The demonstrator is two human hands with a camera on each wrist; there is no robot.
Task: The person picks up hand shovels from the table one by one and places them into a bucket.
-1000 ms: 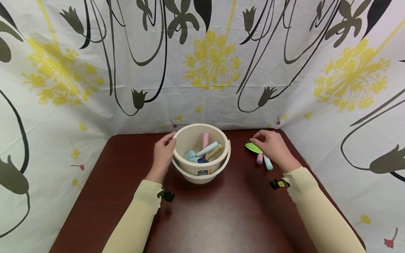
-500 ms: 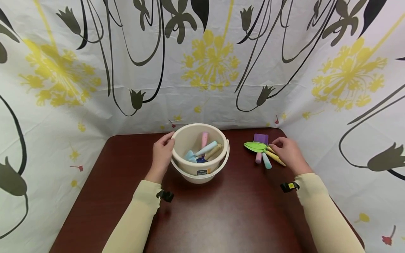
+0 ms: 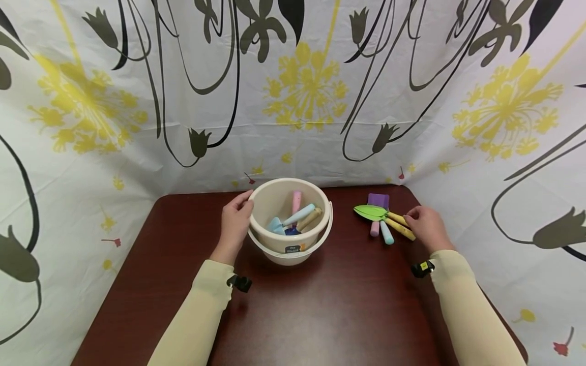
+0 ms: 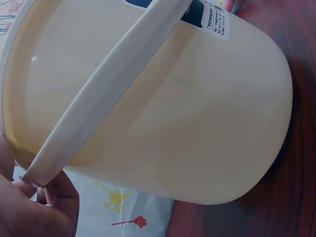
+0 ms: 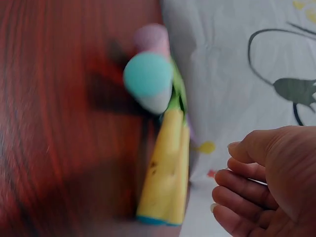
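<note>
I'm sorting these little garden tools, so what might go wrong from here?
The green blades overlap the purple piece, so lifting the yellow handles beside the right hand may drag it along.

The left hand holds the bucket at its rim; a tug might tip it and spill the tools inside.
</note>
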